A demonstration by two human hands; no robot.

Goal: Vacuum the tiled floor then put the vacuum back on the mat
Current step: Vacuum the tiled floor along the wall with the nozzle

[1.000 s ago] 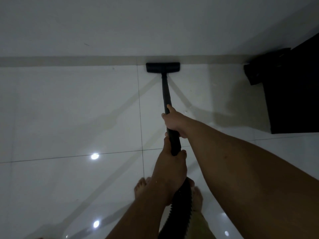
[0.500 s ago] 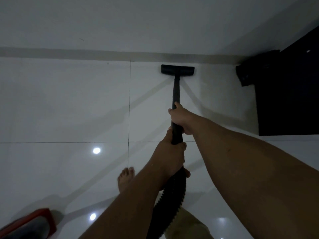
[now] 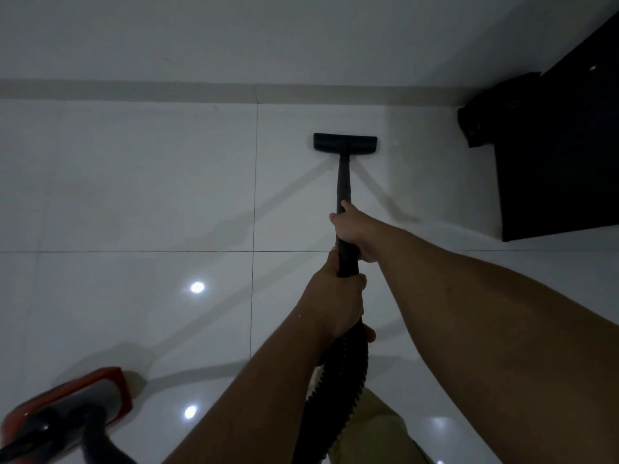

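A black vacuum wand (image 3: 343, 182) runs from my hands to a flat black floor head (image 3: 345, 143) resting on the glossy white tiled floor (image 3: 134, 195), a short way from the skirting. My right hand (image 3: 351, 231) grips the wand higher up. My left hand (image 3: 336, 303) grips it just below, where the ribbed black hose (image 3: 338, 386) begins. The red and grey vacuum body (image 3: 70, 406) sits on the floor at the lower left, partly cut off by the frame. No mat is in view.
A white wall with a grey skirting strip (image 3: 167, 92) runs across the top. A dark cabinet (image 3: 562, 155) stands at the right, with a dark object (image 3: 482, 122) at its left corner. Ceiling lights reflect in the tiles.
The floor head has come back from the skirting and shifted to the right. The view has moved back and left, so the red vacuum body now shows at the lower left and my feet are hidden.
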